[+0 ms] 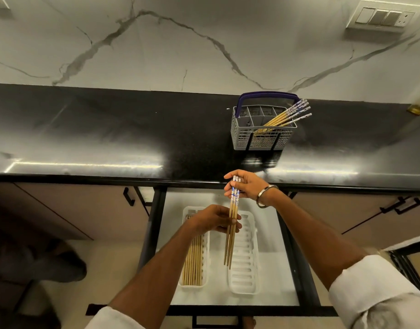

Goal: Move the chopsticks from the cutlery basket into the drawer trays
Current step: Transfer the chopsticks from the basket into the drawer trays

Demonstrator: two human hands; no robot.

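A small bundle of wooden chopsticks [230, 243] with blue-patterned tops hangs over the open drawer [287, 269]. My right hand [245, 186] pinches their patterned tops; my left hand [212, 220] grips them around the middle. Their tips point down between two white trays. The left tray [205, 282] holds several chopsticks [192, 262] lying lengthwise. The right tray [245, 257] is bare. On the black counter stands a grey cutlery basket [261, 136] with a purple handle, and several more chopsticks [287, 116] lean out of its right side.
The black counter's front edge [85, 178] runs just above the drawer. Closed cabinet doors with black handles [129, 197] flank the drawer. A switch panel [382, 16] is on the marble wall at top right. A small gold object [417, 109] sits at the counter's far right.
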